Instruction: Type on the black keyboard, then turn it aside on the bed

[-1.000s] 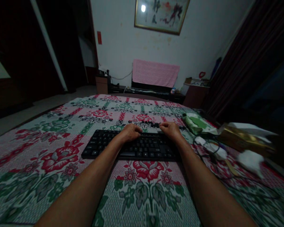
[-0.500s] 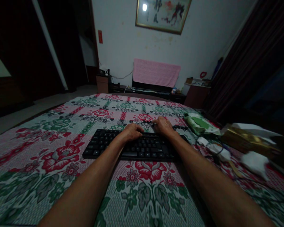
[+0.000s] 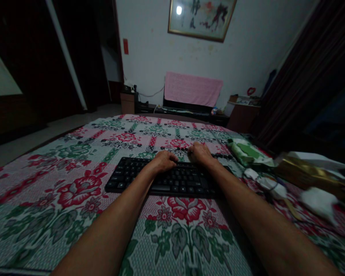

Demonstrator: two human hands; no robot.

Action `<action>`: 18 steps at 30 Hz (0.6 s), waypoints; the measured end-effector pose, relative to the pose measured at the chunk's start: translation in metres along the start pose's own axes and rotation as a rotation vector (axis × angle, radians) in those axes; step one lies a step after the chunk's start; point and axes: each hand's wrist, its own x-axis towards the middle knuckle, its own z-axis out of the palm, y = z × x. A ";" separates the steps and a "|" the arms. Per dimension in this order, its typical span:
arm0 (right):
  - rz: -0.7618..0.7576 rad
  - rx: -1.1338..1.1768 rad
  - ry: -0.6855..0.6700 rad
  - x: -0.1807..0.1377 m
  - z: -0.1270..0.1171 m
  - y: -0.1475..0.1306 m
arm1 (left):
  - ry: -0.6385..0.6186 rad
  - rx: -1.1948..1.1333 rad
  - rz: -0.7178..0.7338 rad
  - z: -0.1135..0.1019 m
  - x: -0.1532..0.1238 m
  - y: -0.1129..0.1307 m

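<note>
A black keyboard point(image 3: 189, 183) lies on the flowered cloth in front of me, its long side facing me. My left hand point(image 3: 164, 161) is over its far edge, near the middle, with fingers closed together and bent against that edge. Just beyond the same edge, to the right, is my right hand point(image 3: 199, 153). Its fingers are curled in a pinch, and a tiny dark spot shows at the tips, too small to name. My right forearm crosses the keyboard's right end and hides some keys.
On the right lie a green and white packet point(image 3: 248, 152), a gold box point(image 3: 310, 172), crumpled white pieces point(image 3: 319, 201) and dark cables. The flowered tablecloth point(image 3: 77, 191) covers the table. Beyond it, a pink towel point(image 3: 193, 89) hangs over a dark screen by the wall.
The whole view has shifted slightly, so everything appears a little further right. My right hand's fingers look a little more curled. My left hand stays at the keyboard's far edge.
</note>
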 end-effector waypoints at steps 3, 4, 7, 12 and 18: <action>-0.028 0.109 0.100 -0.004 0.000 0.001 | -0.002 -0.009 0.002 0.000 0.000 0.000; -0.041 0.166 0.139 -0.006 0.000 0.000 | -0.004 -0.012 -0.005 0.000 -0.001 0.001; -0.089 0.387 0.240 -0.015 -0.002 -0.006 | -0.017 -0.025 -0.034 -0.002 -0.003 0.005; -0.128 0.746 0.307 -0.032 -0.004 -0.023 | -0.014 -0.123 -0.030 -0.005 -0.003 0.008; -0.191 0.816 0.234 -0.043 -0.011 -0.036 | -0.036 -0.263 -0.030 -0.010 -0.007 0.011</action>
